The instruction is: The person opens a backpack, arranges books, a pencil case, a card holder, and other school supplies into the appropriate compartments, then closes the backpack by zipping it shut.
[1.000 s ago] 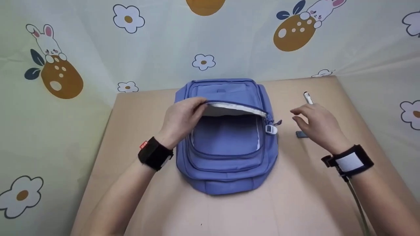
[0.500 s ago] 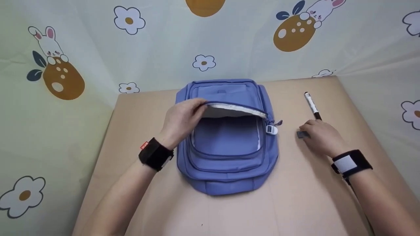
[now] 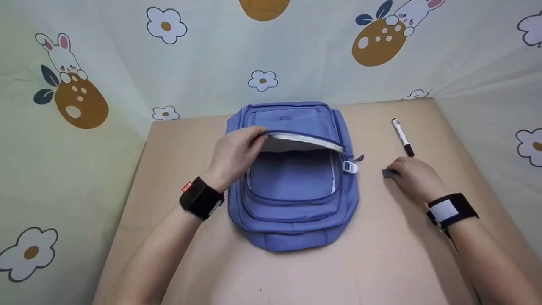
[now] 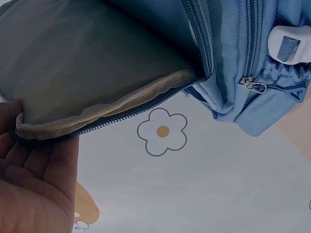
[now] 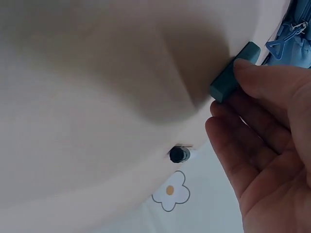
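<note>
A blue backpack (image 3: pixel 292 237) lies on the table, its front pocket unzipped. My left hand (image 3: pixel 235 154) pinches the pocket flap (image 3: pixel 302 136) at its upper left edge and holds it raised. In the left wrist view, the thumb and fingers of the left hand (image 4: pixel 41 179) grip the zipper edge (image 4: pixel 112 109), and the grey lining shows. To the right of the backpack, my right hand (image 3: pixel 419 180) pinches a small dark blue-green rectangular block (image 3: pixel 388 173). The right wrist view shows the thumb on the block (image 5: pixel 234 75) with fingers under it.
A white marker with a black cap (image 3: pixel 402 137) lies beyond my right hand. A white buckle (image 3: pixel 350 167) hangs at the backpack's right side. Patterned curtains (image 3: pixel 211 55) stand behind and beside the table (image 3: pixel 305 275).
My right hand has come down from beside the marker to the small block and taken it between thumb and fingers. The marker is fully uncovered now. My left hand stays on the flap.
</note>
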A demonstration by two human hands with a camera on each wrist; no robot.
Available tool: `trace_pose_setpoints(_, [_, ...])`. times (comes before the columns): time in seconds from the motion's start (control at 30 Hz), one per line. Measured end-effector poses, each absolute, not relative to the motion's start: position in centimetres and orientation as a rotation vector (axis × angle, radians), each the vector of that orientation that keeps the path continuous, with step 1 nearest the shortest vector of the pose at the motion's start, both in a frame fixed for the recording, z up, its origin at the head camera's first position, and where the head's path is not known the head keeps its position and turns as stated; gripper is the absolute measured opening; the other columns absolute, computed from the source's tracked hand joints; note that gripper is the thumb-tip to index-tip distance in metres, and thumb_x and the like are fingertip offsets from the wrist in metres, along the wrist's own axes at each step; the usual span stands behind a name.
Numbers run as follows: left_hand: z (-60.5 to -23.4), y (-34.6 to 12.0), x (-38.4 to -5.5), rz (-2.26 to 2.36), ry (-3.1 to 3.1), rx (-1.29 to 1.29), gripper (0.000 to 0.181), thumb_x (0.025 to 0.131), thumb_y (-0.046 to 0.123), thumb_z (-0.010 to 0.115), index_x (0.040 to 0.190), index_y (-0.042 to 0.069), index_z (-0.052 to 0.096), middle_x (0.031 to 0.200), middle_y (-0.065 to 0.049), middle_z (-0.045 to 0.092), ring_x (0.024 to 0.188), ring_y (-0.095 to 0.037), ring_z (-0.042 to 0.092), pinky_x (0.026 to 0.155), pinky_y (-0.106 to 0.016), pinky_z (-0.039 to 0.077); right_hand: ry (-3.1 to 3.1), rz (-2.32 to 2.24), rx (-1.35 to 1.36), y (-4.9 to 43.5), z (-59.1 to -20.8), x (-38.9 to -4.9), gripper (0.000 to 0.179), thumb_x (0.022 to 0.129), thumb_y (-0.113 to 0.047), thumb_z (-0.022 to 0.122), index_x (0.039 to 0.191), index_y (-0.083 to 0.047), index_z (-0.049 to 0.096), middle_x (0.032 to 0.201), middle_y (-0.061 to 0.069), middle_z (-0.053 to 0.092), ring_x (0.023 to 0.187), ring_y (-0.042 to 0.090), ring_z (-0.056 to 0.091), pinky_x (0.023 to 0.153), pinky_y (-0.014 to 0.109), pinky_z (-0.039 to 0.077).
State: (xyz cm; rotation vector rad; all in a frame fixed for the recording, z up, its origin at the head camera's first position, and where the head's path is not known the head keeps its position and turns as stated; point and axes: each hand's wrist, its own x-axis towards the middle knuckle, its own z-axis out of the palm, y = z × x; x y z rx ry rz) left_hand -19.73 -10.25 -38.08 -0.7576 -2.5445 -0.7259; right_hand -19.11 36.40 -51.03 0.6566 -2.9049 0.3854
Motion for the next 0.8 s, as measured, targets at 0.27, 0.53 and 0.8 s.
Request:
trace_pose_setpoints(0.27, [-38.1, -10.2, -19.8, -0.756, -2.556, -0.749, 0.019, 0.103, 0.019, 0.063, 0.116, 0.011, 0.075, 0.110, -0.002, 0.076, 0.100, -0.018, 0.071, 0.083, -0.037, 0.057, -2.851, 0.349, 0.738, 36.7, -51.6, -19.2, 0.011, 0.091, -0.002, 0.074, 0.102, 0.001, 0.074, 0.097, 0.015, 0.070, 0.091, 0.036, 0.068, 0.081, 0.052, 0.055])
trace_pose_setpoints(0.53, [-37.8, -9.9, -19.9, -0.769, -2.597, -0.744, 0.021, 0.103, 0.020, 0.063, 0.118, 0.012, 0.076, 0.111, -0.002, 0.076, 0.100, -0.017, 0.071, 0.084, -0.036, 0.057, -2.664, 0.374, 0.789, 34.0, -48.0, -17.8, 0.016, 0.093, -0.003, 0.073, 0.107, 0.002, 0.070, 0.102, 0.014, 0.068, 0.095, 0.034, 0.064, 0.081, 0.050, 0.055])
trace_pose_setpoints(0.8, [-37.8, -10.0, -20.1, -0.773, -2.545, -0.728, 0.020, 0.103, 0.020, 0.064, 0.117, 0.011, 0.076, 0.111, -0.003, 0.076, 0.101, -0.019, 0.071, 0.085, -0.037, 0.057, -2.277, 0.364, 1.228, 22.9, -44.1, -15.9, 0.024, 0.093, -0.002, 0.071, 0.116, 0.002, 0.069, 0.110, 0.013, 0.067, 0.098, 0.030, 0.065, 0.084, 0.041, 0.057])
